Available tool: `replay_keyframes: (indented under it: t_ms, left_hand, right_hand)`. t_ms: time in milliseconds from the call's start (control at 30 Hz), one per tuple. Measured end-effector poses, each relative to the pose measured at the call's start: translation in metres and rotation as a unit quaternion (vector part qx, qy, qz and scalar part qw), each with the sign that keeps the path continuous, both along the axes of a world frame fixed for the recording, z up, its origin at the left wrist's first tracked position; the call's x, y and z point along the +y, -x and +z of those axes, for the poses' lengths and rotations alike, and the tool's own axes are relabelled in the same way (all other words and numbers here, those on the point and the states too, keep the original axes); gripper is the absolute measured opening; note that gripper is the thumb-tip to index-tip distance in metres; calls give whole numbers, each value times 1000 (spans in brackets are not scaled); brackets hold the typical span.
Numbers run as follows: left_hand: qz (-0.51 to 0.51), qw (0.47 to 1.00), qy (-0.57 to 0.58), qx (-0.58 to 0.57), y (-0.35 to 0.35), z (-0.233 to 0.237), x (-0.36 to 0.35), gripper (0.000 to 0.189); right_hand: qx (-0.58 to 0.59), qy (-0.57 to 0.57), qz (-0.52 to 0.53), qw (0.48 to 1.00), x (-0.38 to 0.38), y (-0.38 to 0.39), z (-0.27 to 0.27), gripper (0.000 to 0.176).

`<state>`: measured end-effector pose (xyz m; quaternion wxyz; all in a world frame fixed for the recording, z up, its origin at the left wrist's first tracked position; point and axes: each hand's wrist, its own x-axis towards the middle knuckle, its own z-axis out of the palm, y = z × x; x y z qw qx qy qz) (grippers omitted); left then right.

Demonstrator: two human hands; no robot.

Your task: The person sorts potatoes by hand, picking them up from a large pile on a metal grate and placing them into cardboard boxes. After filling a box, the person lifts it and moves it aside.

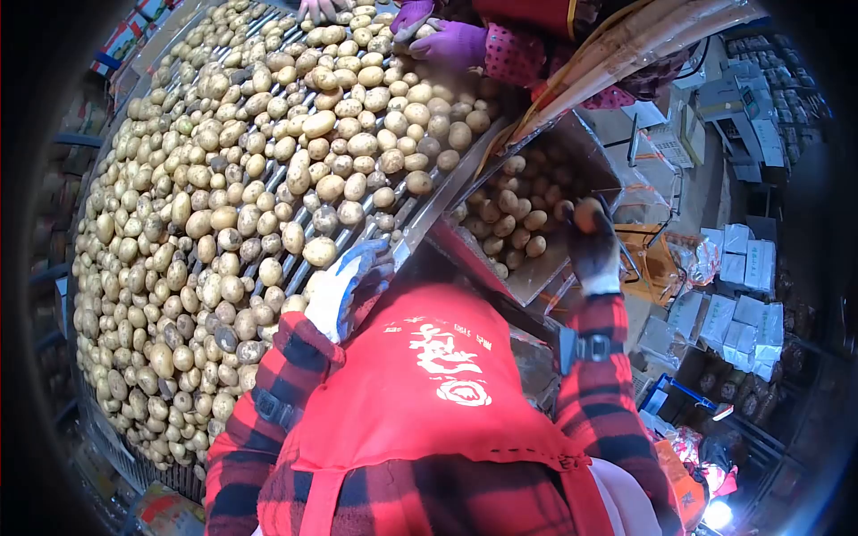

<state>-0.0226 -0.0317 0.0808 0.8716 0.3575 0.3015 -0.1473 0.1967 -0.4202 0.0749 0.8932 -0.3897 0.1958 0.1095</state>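
Potatoes (223, 179) cover the roller table (431, 213) in a thick layer, from its near end to its far end. The left hand (347, 288), in a white and blue glove, rests at the table's near right edge, just beside the closest potatoes. Its fingers are blurred, so whether it grips one cannot be told. The right hand (592, 246), in a dark glove, is raised off the table's right side above a bin (539, 275) of more potatoes and seems clenched around one potato (587, 214). At the table's far end a co-worker's purple gloves (456, 45) touch the pile.
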Motion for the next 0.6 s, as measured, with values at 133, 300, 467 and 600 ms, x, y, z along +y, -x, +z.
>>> replay_keyframes:
  t_ms: [133,300,467,600]
  left_hand:
    - [-3,1000,1,5,4,-14,-3,52]
    - [-12,1000,28,1,0,-21,-3,44]
    - [17,999,41,-1,3,-29,-4,43]
    - [29,999,33,19,3,-23,-4,42]
  right_hand:
    - [18,75,5,997,-91,62,-23,33]
    - [182,549,-45,814,-171,68,-63,49]
    - [-58,601,98,791,-36,57,-46,52]
    - [-254,616,209,716,103,69,-48,47]
